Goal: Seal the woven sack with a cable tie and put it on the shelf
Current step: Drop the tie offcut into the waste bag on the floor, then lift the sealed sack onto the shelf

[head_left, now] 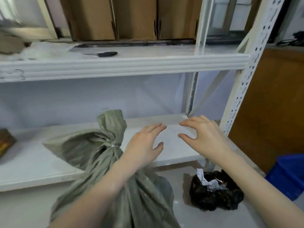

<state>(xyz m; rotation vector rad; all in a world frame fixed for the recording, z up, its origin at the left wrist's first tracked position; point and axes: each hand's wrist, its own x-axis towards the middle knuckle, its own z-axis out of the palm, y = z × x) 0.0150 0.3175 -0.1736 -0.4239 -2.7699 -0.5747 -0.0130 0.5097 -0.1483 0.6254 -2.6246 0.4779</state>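
A grey-green woven sack (92, 155) stands on the floor against the front edge of the lower white shelf (177, 152). Its neck is gathered and cinched by a pale cable tie (114, 146), and the loose top flops up above the tie. My left hand (144, 143) hovers just right of the sack's neck, fingers spread, holding nothing. My right hand (202, 137) floats over the shelf's right end, also open and empty. My left forearm crosses in front of the sack's lower body.
An upper white shelf (125, 66) carries a black-handled tool (105, 54) and cardboard boxes (134, 18) behind. A perforated upright post (246, 76) stands at the right. A black bag (215, 193) with paper scraps sits on the floor, a blue bin (289, 175) beside it.
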